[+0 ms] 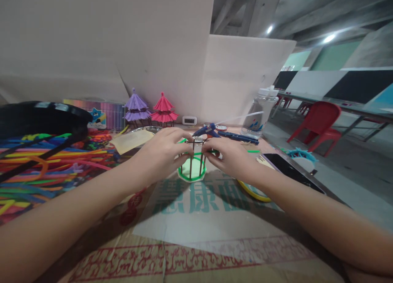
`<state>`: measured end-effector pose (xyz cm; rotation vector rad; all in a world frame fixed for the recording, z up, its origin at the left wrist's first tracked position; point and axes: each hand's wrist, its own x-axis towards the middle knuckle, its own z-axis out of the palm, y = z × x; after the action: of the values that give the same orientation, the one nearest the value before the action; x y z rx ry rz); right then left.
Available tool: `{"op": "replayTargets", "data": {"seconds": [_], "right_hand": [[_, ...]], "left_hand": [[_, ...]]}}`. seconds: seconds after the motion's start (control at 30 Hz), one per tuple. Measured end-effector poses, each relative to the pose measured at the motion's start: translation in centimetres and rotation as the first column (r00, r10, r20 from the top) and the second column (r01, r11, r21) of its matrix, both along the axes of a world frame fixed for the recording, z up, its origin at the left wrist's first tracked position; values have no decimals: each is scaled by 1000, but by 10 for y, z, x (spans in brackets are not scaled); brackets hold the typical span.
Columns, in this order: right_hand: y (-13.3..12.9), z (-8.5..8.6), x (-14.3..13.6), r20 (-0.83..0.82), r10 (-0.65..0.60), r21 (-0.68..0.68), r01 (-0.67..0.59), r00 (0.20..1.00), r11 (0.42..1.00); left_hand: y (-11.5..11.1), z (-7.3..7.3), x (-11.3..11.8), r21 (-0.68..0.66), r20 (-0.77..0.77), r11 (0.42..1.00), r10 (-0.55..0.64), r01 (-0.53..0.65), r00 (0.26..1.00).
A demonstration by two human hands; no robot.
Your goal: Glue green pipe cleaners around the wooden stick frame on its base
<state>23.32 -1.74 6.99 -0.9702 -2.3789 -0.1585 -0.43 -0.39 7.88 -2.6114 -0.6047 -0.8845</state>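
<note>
A small round frame stands upright on the table, with thin brown posts (190, 168) rising from a pale base (192, 174) edged in green pipe cleaner. My left hand (167, 152) is closed at the left posts, its thumb and finger pinched by a green pipe cleaner (198, 153) that crosses the posts at mid-height. From the right, my right hand (225, 156) pinches the same strand beside the right posts. A loose green end sticks out beyond that hand. Fingers partly cover the frame's upper part.
Bundled colourful pipe cleaners (27, 168) lie left. Purple (136, 107) and pink (163, 109) tiered roofs stand behind, near a small digital clock (189, 120). A blue glue gun (205, 130), water bottle (259, 111), yellow ring (254, 193) and phone (291, 172) occupy the right side.
</note>
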Motion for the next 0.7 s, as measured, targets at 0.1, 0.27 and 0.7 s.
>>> {"op": "replayTargets", "data": {"seconds": [0.1, 0.27, 0.7], "right_hand": [[-1, -1, -1, -20, -5, 38, 6, 1000, 999], [-9, 6, -4, -99, 29, 122, -17, 995, 992], [-21, 15, -4, -92, 51, 431, -6, 994, 902]], "left_hand": [[-2, 0, 1, -1, 23, 1000, -7, 7, 1000], [-16, 0, 8, -73, 106, 997, 14, -6, 994], [-52, 1, 23, -309, 172, 950, 2, 52, 985]]}}
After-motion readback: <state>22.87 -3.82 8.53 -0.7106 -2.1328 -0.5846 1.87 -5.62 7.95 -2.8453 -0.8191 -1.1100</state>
